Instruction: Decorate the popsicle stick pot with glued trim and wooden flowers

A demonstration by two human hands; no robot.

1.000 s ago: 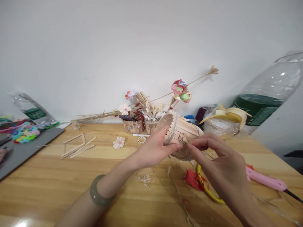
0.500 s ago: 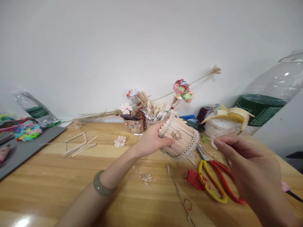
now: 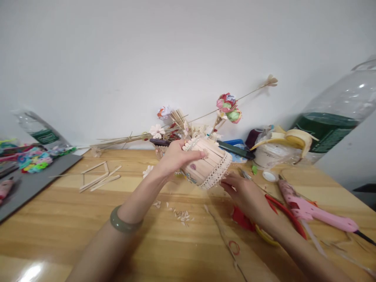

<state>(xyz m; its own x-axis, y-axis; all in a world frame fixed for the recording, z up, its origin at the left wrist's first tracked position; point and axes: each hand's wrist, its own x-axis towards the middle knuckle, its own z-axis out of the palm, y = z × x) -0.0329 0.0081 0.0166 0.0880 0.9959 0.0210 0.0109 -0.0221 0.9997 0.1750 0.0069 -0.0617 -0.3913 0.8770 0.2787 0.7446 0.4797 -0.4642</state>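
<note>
A slatted wooden cup is held tilted above the surface by the left hand, and the right hand is placed beside its lace trim; whether contact is made cannot be told. Wood chips are scattered below, and a pink glue gun is laid beside the partly hidden scissors

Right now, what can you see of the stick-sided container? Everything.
The stick-sided container has pale, wood-like flat sticks set side by side, with cream openwork lace trim around one end and a small purple ornament on its side. It is tilted, raised above the table. The left grip holds it, thumb across the side, hiding part of the other end. The right grip is by the lace; contact is unclear.
</note>
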